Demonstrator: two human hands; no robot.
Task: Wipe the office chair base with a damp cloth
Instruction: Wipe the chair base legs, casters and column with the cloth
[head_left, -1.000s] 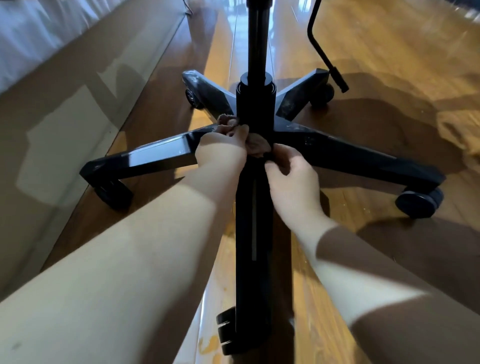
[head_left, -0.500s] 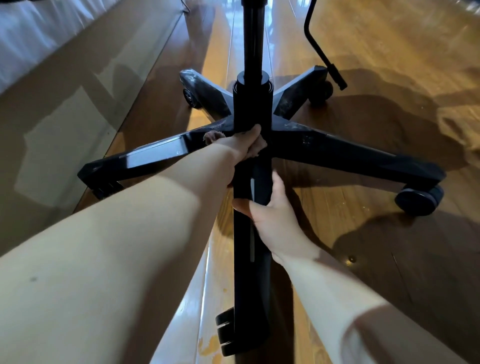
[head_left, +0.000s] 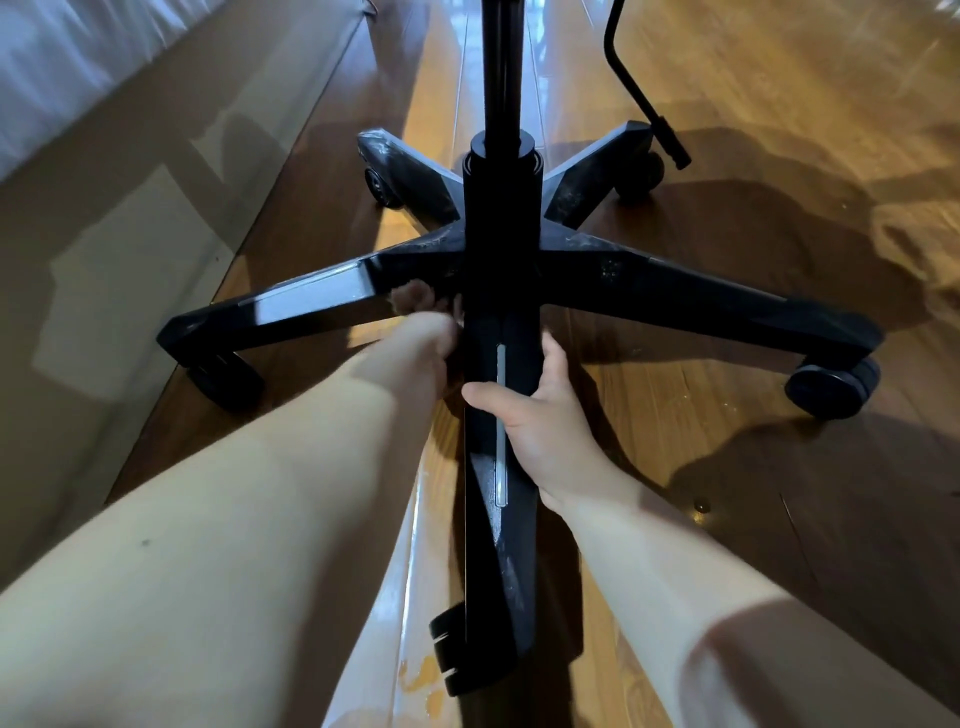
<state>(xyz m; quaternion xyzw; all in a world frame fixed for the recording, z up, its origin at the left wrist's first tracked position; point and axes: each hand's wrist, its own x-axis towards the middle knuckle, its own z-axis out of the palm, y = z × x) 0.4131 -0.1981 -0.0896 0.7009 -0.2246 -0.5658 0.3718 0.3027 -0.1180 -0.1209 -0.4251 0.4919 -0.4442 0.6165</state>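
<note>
Base black, glossy, dust-speckled (five legs); left grip on brown cloth, right grip around near leg.

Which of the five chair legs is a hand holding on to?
The leg pointing straight toward the camera: the right hand wraps round it, thumb across the top. The left hand holds the brown cloth beside the hub instead.

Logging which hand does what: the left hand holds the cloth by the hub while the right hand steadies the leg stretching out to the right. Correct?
No. In the head view the right hand grips the near leg, the one pointing toward the camera, not one out to the right. The left hand holds the cloth by the hub.
</note>
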